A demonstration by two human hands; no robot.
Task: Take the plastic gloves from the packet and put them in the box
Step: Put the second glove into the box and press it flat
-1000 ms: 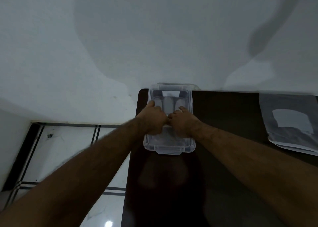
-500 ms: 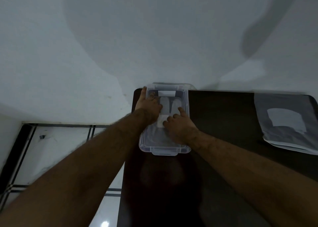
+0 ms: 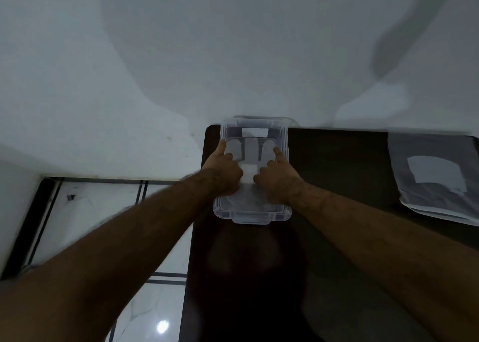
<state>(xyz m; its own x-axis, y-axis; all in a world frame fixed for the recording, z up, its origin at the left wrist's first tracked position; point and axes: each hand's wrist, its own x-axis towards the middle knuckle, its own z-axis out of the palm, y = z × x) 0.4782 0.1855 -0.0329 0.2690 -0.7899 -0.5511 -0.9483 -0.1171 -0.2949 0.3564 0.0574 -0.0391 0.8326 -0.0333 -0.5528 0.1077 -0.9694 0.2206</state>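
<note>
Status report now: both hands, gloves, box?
Left hand and right hand pressing gloves flat inside box. Packet lies aside, right. Nothing blocking.

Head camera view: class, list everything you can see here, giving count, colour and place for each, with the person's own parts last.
box: one, clear plastic, at the far left end of the table, against the wall.
plastic gloves: count unclear, translucent white, lying flat inside the box.
packet: one, grey with a white label, at the far right of the table.
table: one, dark brown, standing against the wall.
wall: white, behind the table.
floor: pale glossy tiles with dark lines, left of the table.
left hand: one, pressing the gloves in the box.
right hand: one, pressing the gloves beside it.
</note>
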